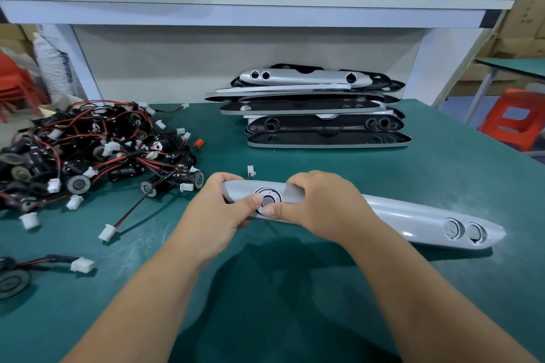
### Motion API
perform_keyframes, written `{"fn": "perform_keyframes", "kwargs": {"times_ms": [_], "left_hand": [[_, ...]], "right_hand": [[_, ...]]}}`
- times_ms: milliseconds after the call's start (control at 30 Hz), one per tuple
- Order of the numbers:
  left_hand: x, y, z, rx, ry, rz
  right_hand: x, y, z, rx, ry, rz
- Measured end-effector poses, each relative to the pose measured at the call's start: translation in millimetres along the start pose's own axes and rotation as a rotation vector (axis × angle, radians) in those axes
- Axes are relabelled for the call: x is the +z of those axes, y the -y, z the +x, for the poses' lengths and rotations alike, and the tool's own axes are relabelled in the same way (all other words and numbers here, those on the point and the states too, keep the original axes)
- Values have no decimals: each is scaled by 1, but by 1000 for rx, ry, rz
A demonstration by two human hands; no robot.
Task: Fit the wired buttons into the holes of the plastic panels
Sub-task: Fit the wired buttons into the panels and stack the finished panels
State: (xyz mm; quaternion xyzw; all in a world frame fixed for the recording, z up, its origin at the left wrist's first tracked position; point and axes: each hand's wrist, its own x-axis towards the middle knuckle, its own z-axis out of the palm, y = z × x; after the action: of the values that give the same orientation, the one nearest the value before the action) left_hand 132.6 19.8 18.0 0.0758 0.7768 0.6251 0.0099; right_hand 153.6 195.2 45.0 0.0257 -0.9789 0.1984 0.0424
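While both thumbs press a button (268, 200) into the panel (413, 218) at centre, the left hand (218, 209) and right hand (321, 203) gripping its 9 o'clock end, seating looks underway, and the twin holes (464, 230) at 3 o'clock seemingly want buttons from the 10 o'clock pile (88, 150) next.

1. Left hand (218, 209): fingers curled round the silver plastic panel (413, 218) end, thumb pressing on top.
2. Right hand (321, 203): just beside left, fingers curled over same panel, thumb tip beside left thumb.
3. Forearms: bare, converging toward hands.
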Motion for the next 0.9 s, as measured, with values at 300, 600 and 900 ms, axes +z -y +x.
{"fn": "perform_keyframes", "kwargs": {"times_ms": [300,600,900], "left_hand": [[4,3,-1,2,-65,193],[6,4,-3,-42,-55,170],[6,3,-2,-49,-69,88]], "right_hand": [[16,-5,-1,-29,-171,-76],[19,-5,0,-29,-115,-75],[18,-6,-9,-127,-162,-197]]}}
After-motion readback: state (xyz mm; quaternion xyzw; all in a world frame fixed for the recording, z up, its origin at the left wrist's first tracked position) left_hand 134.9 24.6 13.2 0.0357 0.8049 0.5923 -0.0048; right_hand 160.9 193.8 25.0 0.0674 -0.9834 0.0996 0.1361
